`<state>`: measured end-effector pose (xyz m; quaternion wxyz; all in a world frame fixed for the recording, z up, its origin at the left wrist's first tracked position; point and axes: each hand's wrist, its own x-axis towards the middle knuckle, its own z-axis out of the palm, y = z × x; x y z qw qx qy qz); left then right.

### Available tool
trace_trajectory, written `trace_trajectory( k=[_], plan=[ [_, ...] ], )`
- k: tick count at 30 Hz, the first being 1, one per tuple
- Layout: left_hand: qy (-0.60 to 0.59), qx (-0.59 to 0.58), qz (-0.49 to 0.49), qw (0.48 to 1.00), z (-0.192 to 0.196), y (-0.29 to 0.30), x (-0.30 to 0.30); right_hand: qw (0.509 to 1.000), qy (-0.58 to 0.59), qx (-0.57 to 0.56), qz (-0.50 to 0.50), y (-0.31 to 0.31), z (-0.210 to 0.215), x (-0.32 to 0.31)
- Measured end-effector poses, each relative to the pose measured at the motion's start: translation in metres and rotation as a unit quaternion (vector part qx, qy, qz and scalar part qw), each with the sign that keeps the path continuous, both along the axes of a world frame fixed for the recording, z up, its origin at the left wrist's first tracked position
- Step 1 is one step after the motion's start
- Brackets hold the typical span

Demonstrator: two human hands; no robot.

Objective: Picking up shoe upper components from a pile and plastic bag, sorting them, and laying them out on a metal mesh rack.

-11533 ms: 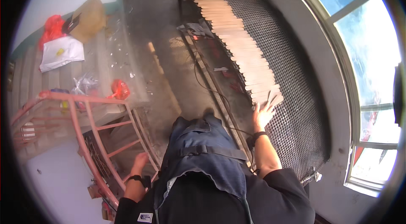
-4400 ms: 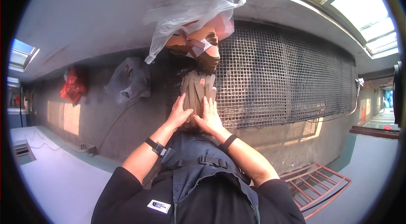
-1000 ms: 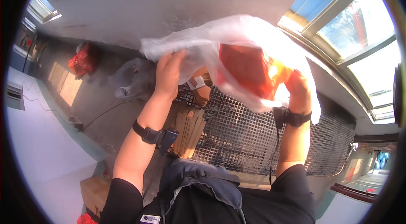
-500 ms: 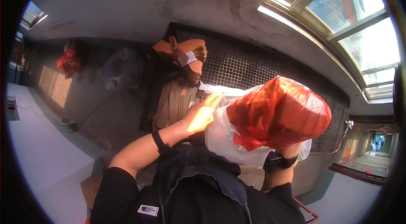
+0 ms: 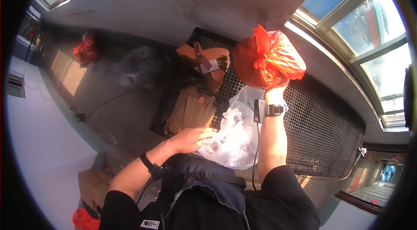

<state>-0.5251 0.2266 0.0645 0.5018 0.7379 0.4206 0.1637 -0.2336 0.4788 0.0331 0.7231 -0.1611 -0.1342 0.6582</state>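
Note:
A full red plastic bag (image 5: 269,63), gathered to a knot on top, is in my right hand (image 5: 276,89). The palm and wrist show at its near side, while the fingers are hidden behind it. My left hand (image 5: 191,139) is closed with its fingertips at the edge of a crumpled, translucent white plastic bag (image 5: 234,141), and appears to pinch it. That white bag lies between my forearms on a black mesh surface (image 5: 321,126). Beside my left hand is a fanned row of flat tan strips (image 5: 190,110).
Beyond the strips sits a stack of orange-brown shaped pieces (image 5: 206,58) tied with a ribbon. Another red bag (image 5: 86,50) and a clear plastic bag (image 5: 137,67) lie at the far left. A cardboard box (image 5: 93,188) stands at lower left. Windows (image 5: 365,26) line the right wall.
My right hand has carried the red bag away from me and slightly left, out of the white bag's area. The left hand has come nearer my body, with the white bag now crumpled.

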Motion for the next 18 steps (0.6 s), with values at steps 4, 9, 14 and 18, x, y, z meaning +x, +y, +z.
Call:
trace_trajectory(
  k=[4, 9, 14, 18],
  plan=[
    [-0.034, -0.016, 0.059, 0.998, 0.008, -0.019, -0.005, 0.996, 0.013, 0.089, 0.017, 0.085, -0.016, -0.075],
    [-0.023, -0.032, 0.071, 0.997, 0.005, -0.04, -0.003, 0.965, 0.108, -0.239, -0.034, 0.122, -0.062, -0.109],
    [-0.05, -0.005, 0.082, 0.995, 0.021, -0.054, 0.003, 0.977, -0.017, -0.211, -0.02, 0.08, -0.056, -0.032],
    [-0.101, 0.012, 0.082, 0.991, 0.034, -0.065, 0.006, 0.984, -0.131, -0.085, 0.081, 0.011, 0.019, 0.004]
  ],
)
